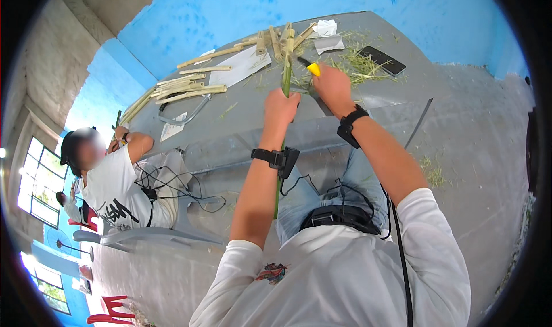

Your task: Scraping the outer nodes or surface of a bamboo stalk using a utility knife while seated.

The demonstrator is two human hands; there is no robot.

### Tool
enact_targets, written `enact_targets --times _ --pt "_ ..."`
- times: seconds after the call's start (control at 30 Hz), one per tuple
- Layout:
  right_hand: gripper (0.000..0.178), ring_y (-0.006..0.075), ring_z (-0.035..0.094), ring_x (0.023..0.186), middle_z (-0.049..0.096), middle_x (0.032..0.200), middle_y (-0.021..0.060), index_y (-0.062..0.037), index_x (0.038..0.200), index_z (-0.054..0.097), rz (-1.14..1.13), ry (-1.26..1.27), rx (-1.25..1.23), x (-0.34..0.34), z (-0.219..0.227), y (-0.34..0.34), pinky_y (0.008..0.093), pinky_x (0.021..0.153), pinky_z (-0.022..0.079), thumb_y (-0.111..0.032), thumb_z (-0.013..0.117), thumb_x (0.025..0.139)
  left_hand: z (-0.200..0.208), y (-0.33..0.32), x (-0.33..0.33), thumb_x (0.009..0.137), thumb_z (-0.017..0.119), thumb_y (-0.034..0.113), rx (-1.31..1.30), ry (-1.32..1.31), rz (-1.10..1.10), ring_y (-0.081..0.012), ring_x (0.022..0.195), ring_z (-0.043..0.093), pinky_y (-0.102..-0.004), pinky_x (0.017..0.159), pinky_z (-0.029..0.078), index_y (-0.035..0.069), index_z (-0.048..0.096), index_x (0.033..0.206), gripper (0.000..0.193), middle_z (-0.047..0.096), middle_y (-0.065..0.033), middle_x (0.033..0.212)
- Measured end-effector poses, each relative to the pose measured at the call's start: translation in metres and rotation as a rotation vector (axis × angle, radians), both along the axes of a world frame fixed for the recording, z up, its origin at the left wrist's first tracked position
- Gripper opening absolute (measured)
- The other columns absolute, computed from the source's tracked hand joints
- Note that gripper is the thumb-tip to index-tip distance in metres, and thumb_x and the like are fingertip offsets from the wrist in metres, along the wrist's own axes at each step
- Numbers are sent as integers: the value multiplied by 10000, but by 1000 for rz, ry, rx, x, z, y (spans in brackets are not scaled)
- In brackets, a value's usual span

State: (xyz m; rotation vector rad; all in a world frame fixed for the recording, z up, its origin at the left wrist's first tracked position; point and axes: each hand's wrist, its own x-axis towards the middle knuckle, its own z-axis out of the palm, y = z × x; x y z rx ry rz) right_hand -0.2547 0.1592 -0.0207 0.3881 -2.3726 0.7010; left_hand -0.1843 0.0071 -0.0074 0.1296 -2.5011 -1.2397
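Note:
My left hand (280, 108) is closed around a green bamboo stick (286, 81). The stick runs from above the table down past my wrist toward my lap, its upper part paler where the green skin is off. To its right, my right hand (333, 88) grips a yellow-handled knife (313, 69). Its dark blade points up and left, close to the stick; whether the two touch I cannot tell. Cut bamboo pieces (260, 42) lie beyond my hands, and thin green shavings (362, 65) are scattered to the right.
On the grey table (230, 120) are a black phone (382, 60), a stack of bamboo sticks (183, 88), a hacksaw (187, 114) and white paper (241, 65). A person (129, 189) in a white shirt sits at left on a grey chair (149, 235). Cables hang over my lap.

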Motion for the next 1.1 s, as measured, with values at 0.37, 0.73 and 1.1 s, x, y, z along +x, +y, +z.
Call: enact_targets --times 0.37,0.73,1.1 --pt "157 325 692 726 691 758 120 -141 964 705 303 78 225 17 -5 11 448 640 545 -233 661 845 1 -1 -4 817 650 244 -45 -60 47 -237 444 564 -384 454 433 -23 600 668 310 557 -114 538" --pt "204 358 687 707 672 736 160 -66 910 649 -5 54 43 -4 -9 1 445 612 551 -262 664 859 -5 3 -3 816 627 236 -235 111 52 -322 513 605 -432 535 472 -33 605 698 295 581 -178 566" --pt "156 339 691 733 699 778 131 -128 926 688 290 65 216 23 -1 13 463 645 543 -248 664 830 -1 0 -4 807 647 219 -229 50 64 -419 621 652 -475 577 490 -84 616 704 322 609 -252 609"
